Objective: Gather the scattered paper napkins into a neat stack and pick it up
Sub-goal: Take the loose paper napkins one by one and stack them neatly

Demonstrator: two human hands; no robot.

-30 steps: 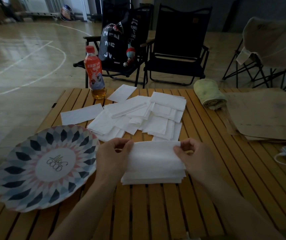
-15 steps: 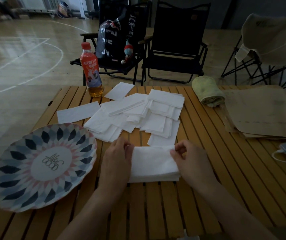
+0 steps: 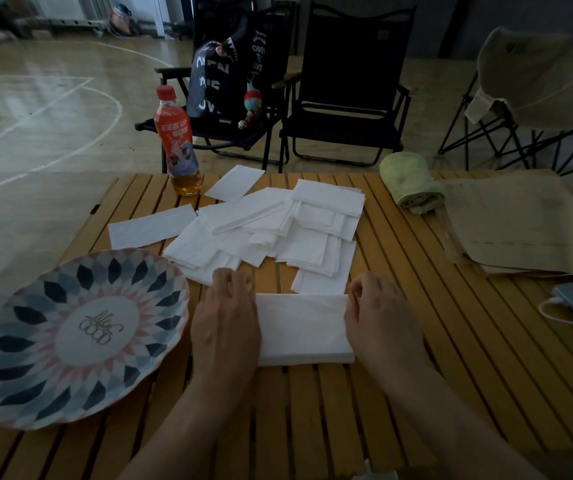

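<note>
I am clamping my left hand [image 3: 224, 323] and right hand [image 3: 382, 323] grips on the napkin stack [image 3: 302, 327], loose napkins [image 3: 278, 230] lying toward the tabletop's [image 3: 485, 358] far edge

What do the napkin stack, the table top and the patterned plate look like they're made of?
Napkin stack: soft white tissue paper, matte, crinkled on top, thin layers showing along its near edge. Table top: wooden slats, perhaps bamboo, orange-brown with a slight sheen and dark gaps between. Patterned plate: hard and smooth with a printed petal pattern and wavy rim; melamine or ceramic, cannot tell.
</note>
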